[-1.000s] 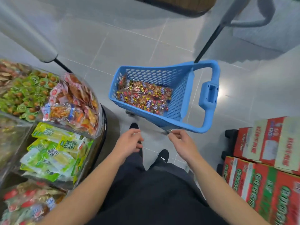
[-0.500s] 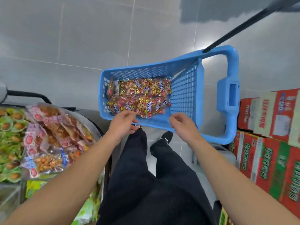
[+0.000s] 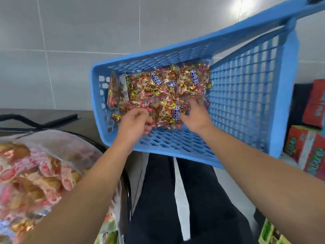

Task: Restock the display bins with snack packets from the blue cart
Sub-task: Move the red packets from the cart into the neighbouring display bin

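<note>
The blue cart (image 3: pixel 246 95) stands right in front of me on the grey tiled floor. A heap of red-and-gold snack packets (image 3: pixel 158 88) lies in its far left part. Both my hands are down inside it. My left hand (image 3: pixel 135 124) is at the near edge of the heap, its fingers curled round a packet edge. My right hand (image 3: pixel 193 117) lies on the heap's right side, with its fingers stretched forward into the packets. A clear display bin (image 3: pixel 73 150) full of pink and orange packets sits at the lower left.
Red and green cartons (image 3: pixel 306 152) are stacked on the right, close to the cart's handle side. Green packets (image 3: pixel 109 235) show below the bin. A black stand (image 3: pixel 35 122) lies on the floor at left. My dark trouser legs (image 3: pixel 175 199) fill the bottom centre.
I have leaned in towards the cart. Both hands went from above its near rim down into it and now touch the packets.
</note>
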Available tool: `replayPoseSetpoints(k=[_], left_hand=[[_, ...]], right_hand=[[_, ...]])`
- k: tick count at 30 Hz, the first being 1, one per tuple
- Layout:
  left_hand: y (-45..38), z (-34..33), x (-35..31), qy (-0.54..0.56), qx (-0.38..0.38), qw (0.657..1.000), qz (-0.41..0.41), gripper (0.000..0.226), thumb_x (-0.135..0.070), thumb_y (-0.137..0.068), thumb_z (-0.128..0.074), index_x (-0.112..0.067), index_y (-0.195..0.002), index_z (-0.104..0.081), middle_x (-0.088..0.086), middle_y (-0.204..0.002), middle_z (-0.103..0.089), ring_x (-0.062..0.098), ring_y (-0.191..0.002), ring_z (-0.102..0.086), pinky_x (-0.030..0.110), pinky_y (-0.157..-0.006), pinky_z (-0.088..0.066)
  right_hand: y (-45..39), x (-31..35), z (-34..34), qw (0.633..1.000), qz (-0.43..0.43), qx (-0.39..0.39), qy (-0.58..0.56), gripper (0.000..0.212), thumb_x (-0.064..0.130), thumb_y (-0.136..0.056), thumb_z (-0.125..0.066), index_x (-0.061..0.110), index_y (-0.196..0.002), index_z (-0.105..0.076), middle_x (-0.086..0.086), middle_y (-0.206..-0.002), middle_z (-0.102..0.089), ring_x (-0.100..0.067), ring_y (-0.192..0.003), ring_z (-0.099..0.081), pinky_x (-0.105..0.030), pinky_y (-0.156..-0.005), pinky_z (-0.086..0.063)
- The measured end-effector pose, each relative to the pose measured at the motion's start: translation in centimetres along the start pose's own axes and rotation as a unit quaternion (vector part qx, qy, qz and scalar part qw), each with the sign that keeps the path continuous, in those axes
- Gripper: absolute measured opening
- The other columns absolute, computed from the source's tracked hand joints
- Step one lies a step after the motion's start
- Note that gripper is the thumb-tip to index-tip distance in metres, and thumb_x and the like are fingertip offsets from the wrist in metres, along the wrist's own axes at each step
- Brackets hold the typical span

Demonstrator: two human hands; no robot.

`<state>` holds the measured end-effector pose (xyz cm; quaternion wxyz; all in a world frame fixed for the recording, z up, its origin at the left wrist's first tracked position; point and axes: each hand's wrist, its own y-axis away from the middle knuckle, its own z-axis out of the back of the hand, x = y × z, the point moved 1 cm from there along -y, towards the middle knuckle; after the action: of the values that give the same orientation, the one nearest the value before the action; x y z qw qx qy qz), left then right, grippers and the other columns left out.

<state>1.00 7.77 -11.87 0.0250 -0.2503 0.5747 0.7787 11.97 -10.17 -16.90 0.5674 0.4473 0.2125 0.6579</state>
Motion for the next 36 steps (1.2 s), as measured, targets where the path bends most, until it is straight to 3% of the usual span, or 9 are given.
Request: replayPoseSetpoints(k=[4,8,13,16,20,24,29,33,36], left_hand=[[-1.5,-1.0,0.7,-0.007,0.012,1.0,0.002,0.011,-0.027,-0.104,-0.054,-0.034,-0.098,-0.06,0.005,-0.096,-0.072,0.012,-0.069,-0.067,0.036,-0.07,-0.06],[-1.7,-1.7,0.6,-0.019,0.021,0.999,0.015,0.013,-0.025,-0.103,-0.056,-0.026,-0.113,-0.062,0.006,-0.102,-0.07,0.017,-0.077,-0.068,0.04,-0.078,-0.06],[-1.4,-2.0,-0.8,-0.113,0.0,0.99,-0.088,0.037,-0.039,-0.093,-0.068,-0.031,-0.127,-0.057,-0.016,-0.11,-0.064,0.005,-0.096,-0.065,0.032,-0.084,-0.056],[-1.6,-2.5,-2.5,-0.162,0.077,0.973,-0.143,0.048,-0.042,-0.086,-0.075,-0.038,-0.129,-0.055,-0.017,-0.12,-0.062,0.0,-0.098,-0.063,0.026,-0.081,-0.054],[-2.5,-2.9,-4.1,-0.253,0.164,0.945,-0.131,0.038,-0.038,-0.082,-0.08,-0.03,-0.117,-0.067,-0.01,-0.108,-0.068,0.005,-0.099,-0.063,0.029,-0.085,-0.052],[-3.6,-2.6,-4.1,-0.313,0.178,0.922,-0.14,0.028,-0.04,-0.088,-0.074,-0.025,-0.111,-0.07,-0.011,-0.102,-0.067,0.014,-0.095,-0.063,0.029,-0.076,-0.045],[-4.0,-0.8,-2.6,-0.158,0.044,0.984,-0.075,0.034,-0.042,-0.087,-0.076,-0.024,-0.115,-0.071,-0.006,-0.109,-0.07,0.017,-0.078,-0.065,0.044,-0.083,-0.059],[-3.8,0.1,-1.5,-0.076,0.009,0.996,-0.043,0.029,-0.037,-0.093,-0.07,-0.021,-0.116,-0.065,0.004,-0.114,-0.069,0.024,-0.093,-0.073,0.045,-0.078,-0.063],[-3.7,0.3,-1.6,-0.016,0.005,1.0,-0.016,0.035,-0.032,-0.098,-0.064,-0.02,-0.13,-0.054,0.002,-0.118,-0.063,0.018,-0.096,-0.07,0.035,-0.072,-0.064]], right_hand=[[-1.9,-0.6,-1.0,1.0,0.018,-0.016,0.009,0.021,0.023,-0.091,-0.067,0.014,-0.106,-0.056,-0.008,-0.111,-0.056,-0.023,-0.088,-0.057,-0.029,-0.071,-0.04],[-1.4,-0.9,0.2,0.996,0.023,0.005,-0.091,0.011,0.015,-0.093,-0.065,0.018,-0.092,-0.054,0.005,-0.08,-0.057,-0.017,-0.078,-0.056,-0.026,-0.067,-0.042],[-0.2,-0.6,5.0,0.978,0.054,0.049,-0.196,0.007,0.012,-0.092,-0.067,0.019,-0.09,-0.066,0.007,-0.081,-0.065,-0.01,-0.073,-0.06,-0.023,-0.07,-0.05],[-0.3,0.1,6.9,0.973,0.082,0.122,-0.178,0.009,0.019,-0.09,-0.07,0.027,-0.087,-0.071,0.009,-0.082,-0.069,-0.005,-0.075,-0.063,-0.018,-0.069,-0.05],[-1.1,1.8,6.5,0.966,0.107,0.152,-0.179,0.007,0.021,-0.091,-0.07,0.028,-0.089,-0.072,0.017,-0.079,-0.07,0.01,-0.072,-0.061,-0.008,-0.068,-0.046],[-2.5,1.5,6.2,0.959,0.085,0.158,-0.221,0.013,0.021,-0.09,-0.071,0.033,-0.095,-0.071,0.019,-0.089,-0.072,0.005,-0.086,-0.066,-0.018,-0.082,-0.05],[-6.2,-1.4,6.2,0.953,-0.13,-0.14,-0.234,0.033,0.027,-0.085,-0.069,0.02,-0.112,-0.051,0.009,-0.094,-0.058,-0.009,-0.089,-0.06,-0.023,-0.061,-0.043],[-8.6,-1.8,3.7,0.957,-0.196,-0.089,-0.194,0.075,0.043,-0.088,-0.068,0.005,-0.143,-0.033,-0.007,-0.134,-0.056,-0.027,-0.121,-0.056,-0.036,-0.098,-0.049],[-9.3,-1.5,3.5,0.953,-0.197,-0.132,-0.191,0.056,0.041,-0.085,-0.073,0.009,-0.127,-0.055,-0.006,-0.121,-0.065,-0.023,-0.106,-0.063,-0.029,-0.085,-0.053]])
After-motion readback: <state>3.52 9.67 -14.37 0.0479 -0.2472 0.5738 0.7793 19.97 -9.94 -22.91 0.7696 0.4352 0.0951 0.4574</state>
